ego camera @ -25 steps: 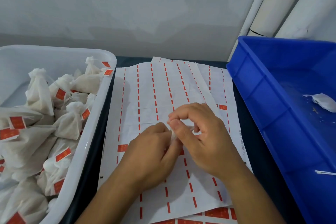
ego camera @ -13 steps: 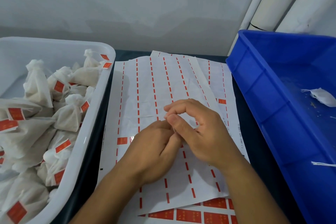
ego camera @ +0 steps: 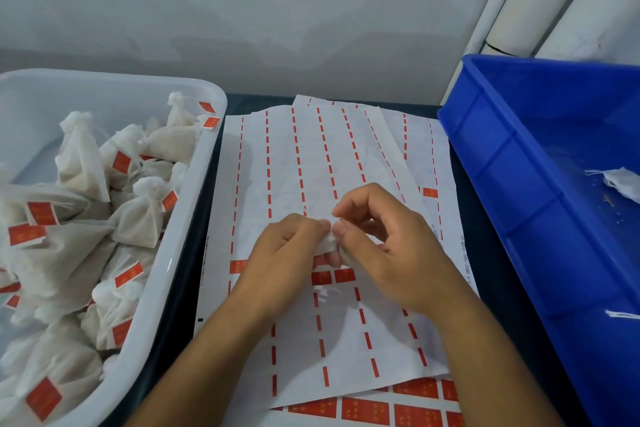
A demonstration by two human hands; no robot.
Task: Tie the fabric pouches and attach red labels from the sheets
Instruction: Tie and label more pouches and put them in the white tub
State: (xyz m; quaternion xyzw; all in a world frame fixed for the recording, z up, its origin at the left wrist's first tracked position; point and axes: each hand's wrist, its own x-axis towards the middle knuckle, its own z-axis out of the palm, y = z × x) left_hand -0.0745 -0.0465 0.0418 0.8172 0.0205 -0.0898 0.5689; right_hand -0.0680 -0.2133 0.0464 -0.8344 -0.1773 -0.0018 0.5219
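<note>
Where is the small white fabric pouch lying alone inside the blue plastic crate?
In the head view, the small white fabric pouch lies on the floor of the blue plastic crate at the far right edge, right of the label sheets.

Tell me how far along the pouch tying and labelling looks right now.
Done: the white tub is piled with tied pouches carrying red labels. In hand: the left hand and right hand pinch a small white piece together over the top label sheet, mostly stripped. Left: one loose pouch in the blue bin; full label rows on the lower sheet.
</note>
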